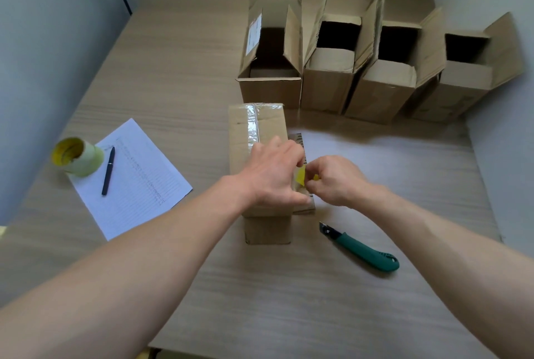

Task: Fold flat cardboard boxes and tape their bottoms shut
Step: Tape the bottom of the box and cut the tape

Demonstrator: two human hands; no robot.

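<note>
1. head view, looked down at a wood-grain table [179, 75] with both bare forearms reaching in.
2. box in work [254, 139] stood bottom-up near the table centre, clear tape strip [252, 124] run along the top seam and over the far edge.
3. left hand [271, 176] lay flat-ish on the near part of that box top, fingers curled toward the right edge, pressed on cardboard.
4. right hand [335, 180] sat just beside the left at the box's right edge, fingers pinched narrow on a small yellow piece [302, 175]; could not tell what the piece was or whether it was stuck to the tape.
5. a flap or cardboard strip [303, 205] with dark markings showed at the box's right side, mostly hidden by the hands.
6. four erected boxes [370, 69] stood in a row at the far right of the table, top flaps open, touching one another.
7. green utility knife [364, 248] lay on the table near and right of the box, blade end toward the box, untouched.
8. tape roll [76, 156] with yellow core sat at the left on a lined sheet of paper [135, 176], dark pen [108, 170] beside it on the same sheet.
</note>
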